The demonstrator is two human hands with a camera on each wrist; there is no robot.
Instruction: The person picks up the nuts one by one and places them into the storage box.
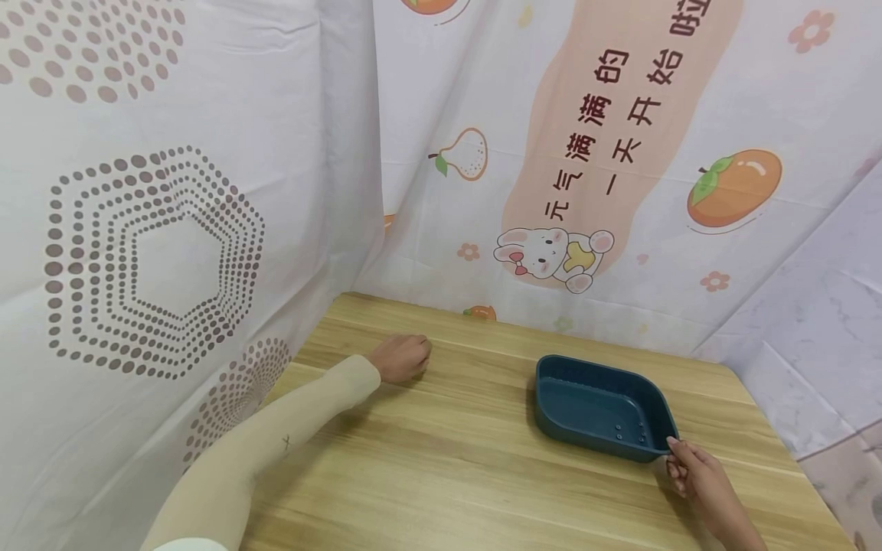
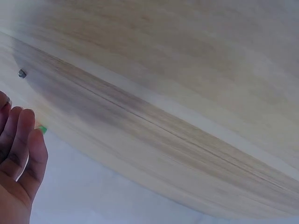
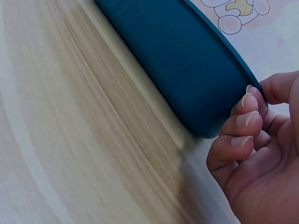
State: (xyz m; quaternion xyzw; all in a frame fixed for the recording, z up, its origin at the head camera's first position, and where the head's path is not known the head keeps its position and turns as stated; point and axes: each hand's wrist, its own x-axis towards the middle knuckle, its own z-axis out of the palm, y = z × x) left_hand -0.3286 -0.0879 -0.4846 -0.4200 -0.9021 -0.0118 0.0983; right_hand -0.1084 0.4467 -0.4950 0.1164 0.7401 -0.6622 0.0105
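Observation:
A dark teal rectangular tray (image 1: pixel 586 402) with rounded corners is on the right half of the wooden table. Several small metal nuts (image 1: pixel 619 437) lie on its floor near the right end. My right hand (image 1: pixel 706 478) pinches the tray's near right corner, thumb over the rim and fingers bent below it, as the right wrist view shows. Far off to the left, my left hand (image 1: pixel 402 358) is low over the table, its fingers loosely bent. One small metal nut (image 2: pixel 22 73) shows just beyond those fingertips in the left wrist view; the head view hides it.
The wood-grain table (image 1: pixel 441 459) meets a white curtain (image 1: pixel 441 252) with fruit prints and a rabbit at the back. A dotted curtain (image 1: pixel 296 191) hangs along the left side, close to my left arm. Marble-patterned cloth (image 1: pixel 820 337) borders the right.

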